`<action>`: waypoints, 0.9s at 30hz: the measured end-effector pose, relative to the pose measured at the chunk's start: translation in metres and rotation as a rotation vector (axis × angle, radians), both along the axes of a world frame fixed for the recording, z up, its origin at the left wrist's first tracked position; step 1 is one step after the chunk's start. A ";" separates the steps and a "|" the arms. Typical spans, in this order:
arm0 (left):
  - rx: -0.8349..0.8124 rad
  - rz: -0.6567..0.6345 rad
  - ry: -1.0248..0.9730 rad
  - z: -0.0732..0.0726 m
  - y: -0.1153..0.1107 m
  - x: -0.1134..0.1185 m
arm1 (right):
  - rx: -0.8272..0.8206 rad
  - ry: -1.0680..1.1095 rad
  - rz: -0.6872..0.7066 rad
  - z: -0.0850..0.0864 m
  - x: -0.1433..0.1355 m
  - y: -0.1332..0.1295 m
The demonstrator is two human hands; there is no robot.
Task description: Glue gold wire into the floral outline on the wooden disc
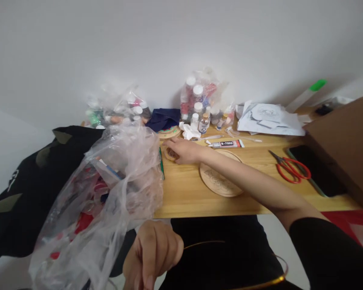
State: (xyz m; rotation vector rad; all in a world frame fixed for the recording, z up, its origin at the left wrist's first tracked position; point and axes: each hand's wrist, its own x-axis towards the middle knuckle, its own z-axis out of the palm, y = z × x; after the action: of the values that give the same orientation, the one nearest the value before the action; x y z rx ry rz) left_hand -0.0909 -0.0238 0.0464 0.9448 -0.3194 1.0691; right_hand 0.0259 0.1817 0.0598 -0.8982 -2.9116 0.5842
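My left hand point(154, 251) is low in front of my lap, its fingers curled round a thin gold wire point(204, 243). One end of the wire sticks out to the right of the fist. My right hand point(186, 151) reaches across the wooden table and its fingers close over a small round clear-and-brown roll point(171, 154), partly hidden under them. Beneath my right forearm lies a round wooden board point(218, 185) with a line pattern on it. A gold strand point(280, 278) curves at the lower right; whether it joins the wire is unclear.
A big clear plastic bag point(121, 193) covers the table's left side. Red-handled scissors point(290, 169), a phone point(316, 171) and a cardboard box point(347, 141) are at right. Behind are a B-7000 glue tube point(226, 143), small bottles point(203, 124) and papers point(269, 117).
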 end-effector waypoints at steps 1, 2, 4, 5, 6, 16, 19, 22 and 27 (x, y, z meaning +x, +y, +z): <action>-0.027 0.021 -0.007 -0.001 0.000 -0.003 | 0.005 0.008 -0.003 0.000 -0.004 0.003; -0.058 0.048 -0.024 -0.003 0.000 -0.004 | 0.013 0.019 -0.012 0.001 -0.008 0.006; -0.078 0.095 -0.063 -0.006 0.000 -0.006 | 0.036 0.055 -0.046 0.006 -0.010 0.006; -0.061 0.103 -0.077 -0.007 0.000 -0.007 | 0.050 0.073 -0.066 0.011 -0.008 0.005; -0.036 0.103 -0.096 -0.008 0.000 -0.007 | 0.059 0.106 -0.084 0.016 -0.003 0.001; -0.402 0.355 0.234 0.002 -0.008 0.009 | -0.910 0.687 -0.263 0.029 0.129 -0.105; -0.481 0.378 0.361 0.003 -0.005 0.026 | -1.045 0.832 -0.392 0.004 0.140 -0.146; -0.560 0.435 0.562 -0.001 -0.004 0.045 | -1.033 0.928 -0.424 -0.005 0.133 -0.175; -0.597 0.575 0.848 -0.010 -0.015 0.063 | -0.839 1.084 -0.595 0.012 0.123 -0.195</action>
State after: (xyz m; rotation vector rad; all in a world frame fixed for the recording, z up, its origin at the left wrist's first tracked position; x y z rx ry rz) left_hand -0.0278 -0.0389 0.0365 0.8643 0.9726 1.0731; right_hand 0.1492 -0.0132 0.0715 -0.9564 -1.3263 1.5900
